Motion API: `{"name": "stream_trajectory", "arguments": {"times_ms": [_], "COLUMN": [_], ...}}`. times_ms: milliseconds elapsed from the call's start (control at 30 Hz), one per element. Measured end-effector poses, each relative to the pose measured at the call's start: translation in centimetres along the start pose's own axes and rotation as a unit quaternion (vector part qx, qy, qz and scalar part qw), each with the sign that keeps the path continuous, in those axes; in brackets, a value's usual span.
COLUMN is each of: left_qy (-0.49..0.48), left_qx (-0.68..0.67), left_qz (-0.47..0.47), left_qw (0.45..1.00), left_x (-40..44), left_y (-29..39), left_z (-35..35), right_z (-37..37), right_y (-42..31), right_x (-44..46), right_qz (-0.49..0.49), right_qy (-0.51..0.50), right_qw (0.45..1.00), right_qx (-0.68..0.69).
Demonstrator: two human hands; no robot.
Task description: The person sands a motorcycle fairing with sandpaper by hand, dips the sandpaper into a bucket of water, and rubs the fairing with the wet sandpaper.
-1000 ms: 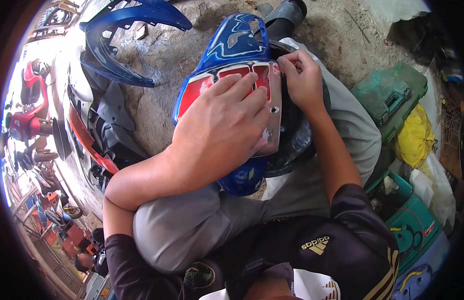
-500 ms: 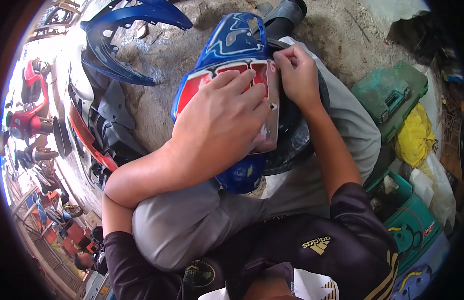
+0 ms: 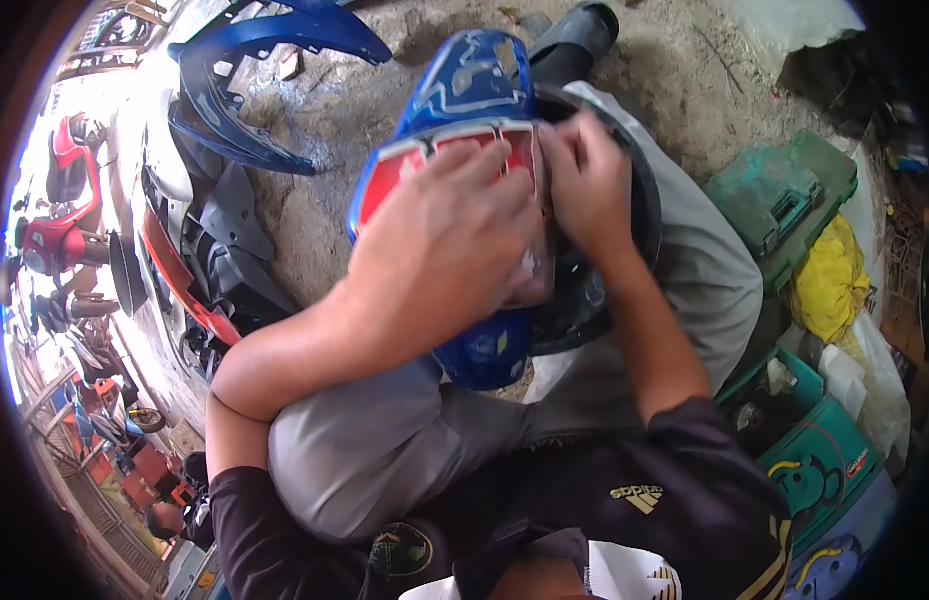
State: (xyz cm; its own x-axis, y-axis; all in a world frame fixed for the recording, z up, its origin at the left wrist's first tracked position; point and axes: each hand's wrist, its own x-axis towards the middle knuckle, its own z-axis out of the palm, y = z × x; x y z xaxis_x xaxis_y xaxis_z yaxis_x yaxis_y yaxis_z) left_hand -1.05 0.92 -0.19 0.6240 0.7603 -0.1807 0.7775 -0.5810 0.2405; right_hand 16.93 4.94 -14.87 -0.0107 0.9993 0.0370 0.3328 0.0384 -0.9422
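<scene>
While I sat with my grey-trousered legs (image 3: 354, 440) bent, the blue-and-red panel (image 3: 469, 95) was between them, its sanded blue top pointing away from me and its red, pale-edged face under my hands. My left hand (image 3: 444, 230) lay across the panel's red face with its back to me, the fingers (image 3: 484, 170) stretched out and slightly apart; their undersides were hidden, so I could not tell whether they had closed on anything. My right hand (image 3: 589, 185) was at the panel's upper right edge, thumb and forefinger close to each other, but blur softened them and I could not tell whether they pinched the edge. A black round thing (image 3: 584, 315) showed just past the panel's right side, partly behind it. To the left of the panel's top, a curved blue fairing (image 3: 319, 32) lay on the rough floor (image 3: 674, 70), and well left of the panel were grey pieces (image 3: 239, 215) and an orange-red strip (image 3: 179, 270). Well right of the panel sat a green case (image 3: 779, 190); right of the panel and nearer me were a yellow bundle (image 3: 832, 280) and a teal toolbox (image 3: 829, 460).
</scene>
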Motion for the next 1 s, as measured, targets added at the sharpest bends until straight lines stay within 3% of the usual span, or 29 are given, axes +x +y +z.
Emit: {"name": "stream_trajectory", "arguments": {"times_ms": [100,200,300,333,433,633,767,867,967,1000], "left_qy": [0.005,0.031,0.056,0.028,0.066,0.070,0.073,0.071,0.092,0.111], "left_qx": [0.009,0.025,0.060,0.071,0.070,0.096,0.112,0.087,0.139,0.152], "left_qz": [0.006,0.030,0.037,0.046,0.053,0.061,0.067,0.066,0.073,0.076], "left_qw": [1.000,0.999,0.996,0.996,0.994,0.991,0.989,0.991,0.983,0.979], "left_x": [-0.4,-0.5,-0.5,-0.3,-0.7,-1.1,-1.1,-1.0,-1.0,-1.0], "left_y": [0.3,0.4,0.7,0.5,1.0,1.4,1.5,1.2,1.1,1.3], "left_z": [0.5,0.7,1.0,1.1,1.5,1.6,2.1,1.9,2.0,2.2], "right_z": [0.8,-0.8,-0.9,-0.3,0.1,-1.7,-0.4,-0.3,-2.0,-1.8], "right_y": [1.4,1.3,0.9,1.7,2.1,0.1,1.8,1.6,-0.5,-0.4], "right_x": [2.6,-1.3,-0.6,1.1,2.6,-4.1,1.7,2.7,-2.4,-1.7], "right_qz": [-0.002,0.044,0.023,-0.043,0.009,0.044,-0.084,-0.069,0.034,0.019], "right_qy": [-0.005,-0.020,-0.026,-0.003,-0.013,-0.002,0.000,-0.003,-0.034,-0.033], "right_qw": [1.000,0.999,0.999,0.999,0.999,0.998,0.996,0.997,0.997,0.998], "right_qx": [0.016,0.014,-0.008,-0.013,0.033,0.036,-0.041,-0.046,-0.055,-0.042]}}
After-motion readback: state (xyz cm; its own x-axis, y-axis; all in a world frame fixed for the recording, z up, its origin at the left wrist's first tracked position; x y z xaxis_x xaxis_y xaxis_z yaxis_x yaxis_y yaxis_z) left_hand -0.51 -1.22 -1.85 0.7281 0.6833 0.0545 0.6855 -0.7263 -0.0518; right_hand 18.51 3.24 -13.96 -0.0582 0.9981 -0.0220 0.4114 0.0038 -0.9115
